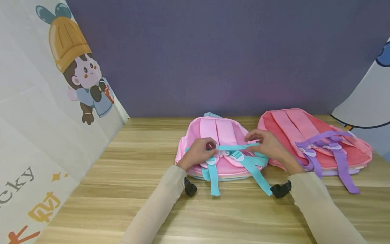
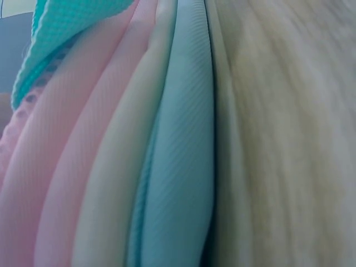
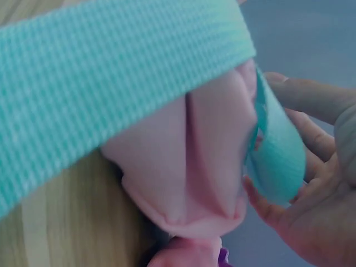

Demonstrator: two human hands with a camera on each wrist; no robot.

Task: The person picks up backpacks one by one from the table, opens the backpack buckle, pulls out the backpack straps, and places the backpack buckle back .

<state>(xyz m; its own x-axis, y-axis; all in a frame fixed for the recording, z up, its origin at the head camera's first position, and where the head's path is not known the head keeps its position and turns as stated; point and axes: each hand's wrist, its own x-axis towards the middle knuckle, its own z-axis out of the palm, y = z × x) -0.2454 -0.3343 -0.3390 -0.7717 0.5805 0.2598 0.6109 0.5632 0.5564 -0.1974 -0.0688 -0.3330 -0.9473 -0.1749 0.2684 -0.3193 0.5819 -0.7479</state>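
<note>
A pink backpack [image 1: 195, 130] lies on the table with its shoulder straps up and turquoise webbing hanging from white buckles. My left hand [image 1: 199, 150] is over its left side, thumb and fingers pinching the left end of a turquoise strap [image 1: 233, 147] stretched across the bag. At the other end my right hand [image 1: 269, 145] holds the same strap, its fingers curved about the webbing. The right wrist view shows the turquoise webbing [image 3: 278, 156] looping by the fingers [image 3: 264, 206]. In the left wrist view only the bag's layered side [image 2: 181, 139] fills the frame; the left hand is mostly hidden.
Right of it lies a coral-pink backpack [image 1: 304, 132] with purple straps [image 1: 341, 162], close beside my right forearm. Both bags rest on a wood-grain table [image 1: 128, 189]. Behind stands a dark purple-grey panel [image 1: 195, 57], with a cartoon-printed white sheet [image 1: 39, 112] on the left.
</note>
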